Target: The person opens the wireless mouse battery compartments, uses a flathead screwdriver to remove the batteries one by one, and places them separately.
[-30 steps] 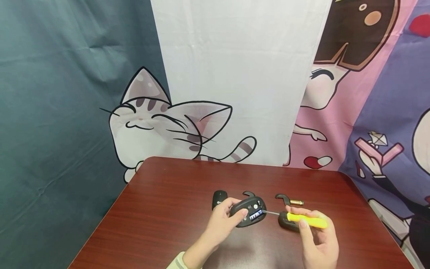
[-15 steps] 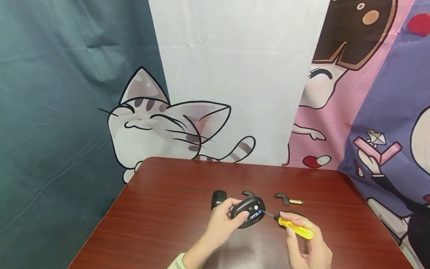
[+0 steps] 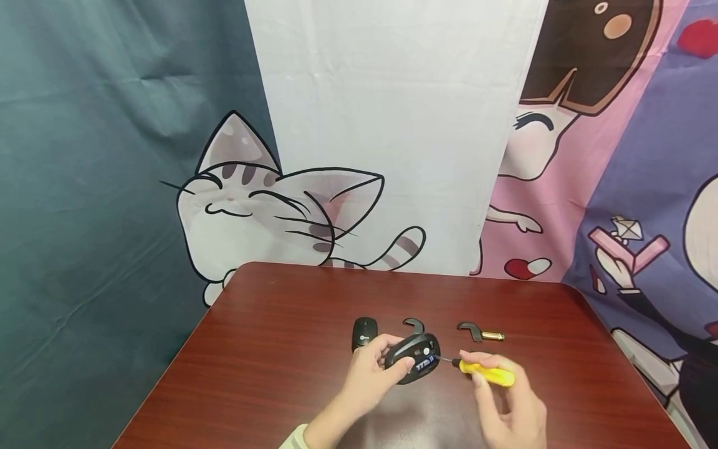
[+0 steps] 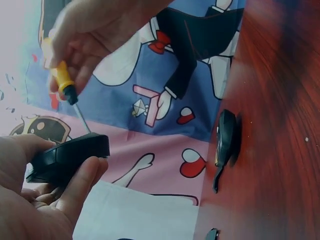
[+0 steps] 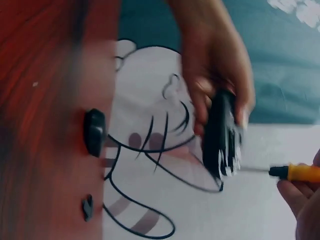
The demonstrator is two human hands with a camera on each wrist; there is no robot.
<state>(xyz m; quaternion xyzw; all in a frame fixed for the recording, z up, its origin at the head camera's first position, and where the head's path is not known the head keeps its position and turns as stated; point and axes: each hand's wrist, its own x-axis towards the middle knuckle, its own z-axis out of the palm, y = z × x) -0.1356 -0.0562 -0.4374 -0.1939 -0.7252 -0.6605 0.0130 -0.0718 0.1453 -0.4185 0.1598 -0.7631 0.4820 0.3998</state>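
Note:
A black computer mouse (image 3: 405, 357) is held above the table in my left hand (image 3: 374, 375), thumb on its underside. That underside, with a label and a pale round spot, faces up and toward me. My right hand (image 3: 513, 399) grips a yellow-handled screwdriver (image 3: 487, 372). The shaft points left, and its tip meets or nearly meets the right end of the mouse's underside; exact contact cannot be told. In the left wrist view, the screwdriver (image 4: 64, 79) comes down onto the far end of the held mouse (image 4: 67, 156).
Another black mouse (image 3: 364, 332) lies behind my left hand. Two curved black covers (image 3: 415, 324) lie farther back, one beside a gold battery (image 3: 493, 335). A further mouse (image 4: 227, 134) rests on the brown table (image 3: 269, 349), hidden behind my right hand in the head view.
My right hand has moved left, bringing the screwdriver's handle closer to the mouse and tilting it. The mouse in my left hand has dipped and turned slightly.

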